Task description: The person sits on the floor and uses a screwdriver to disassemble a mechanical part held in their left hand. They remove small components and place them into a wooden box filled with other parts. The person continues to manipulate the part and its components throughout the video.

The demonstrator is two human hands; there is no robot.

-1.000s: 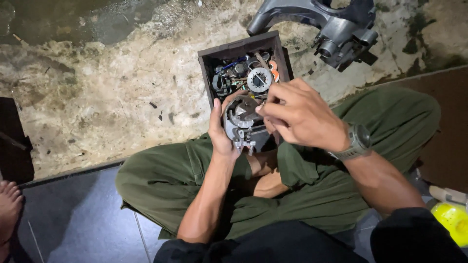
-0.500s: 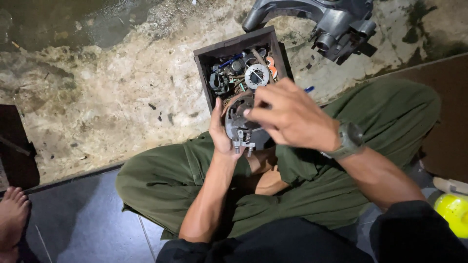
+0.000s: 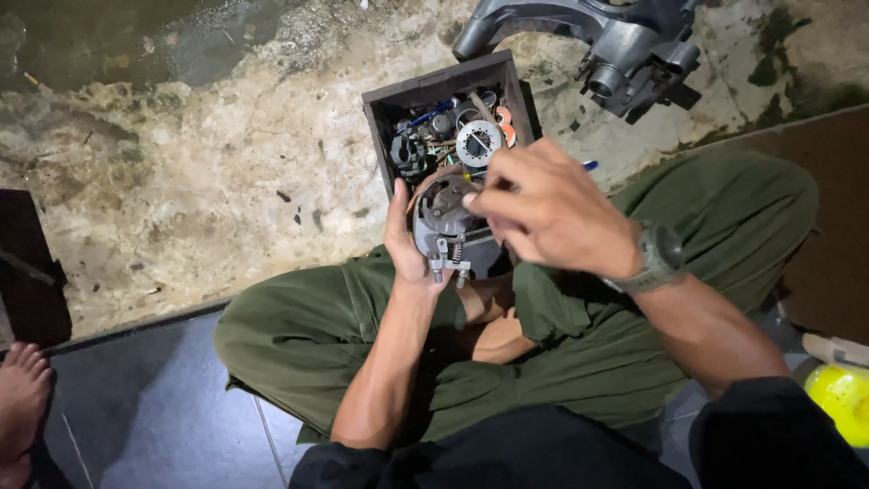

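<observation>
Rough stained concrete floor (image 3: 181,181), someone sitting cross-legged on it with a round metal part in hand.

Left hand (image 3: 407,244) cups the round metal part (image 3: 448,222) from the side and underneath, holding it up over the lap just in front of a dark wooden box (image 3: 434,91) full of small bits, including a toothed disc (image 3: 478,143). Right hand (image 3: 552,208), wristwatch (image 3: 659,258) on it, has its fingers pinched narrow at the part's upper edge; can't tell if there's anything between them. That part looks stiff and fairly heavy, probably greasy, with little springs sticking out at the bottom, so I'd grip the rim, not those. Big grey metal casting (image 3: 625,41) lies beyond the box. No labels I can make out, just a yellow container (image 3: 837,398) at the right edge.
</observation>
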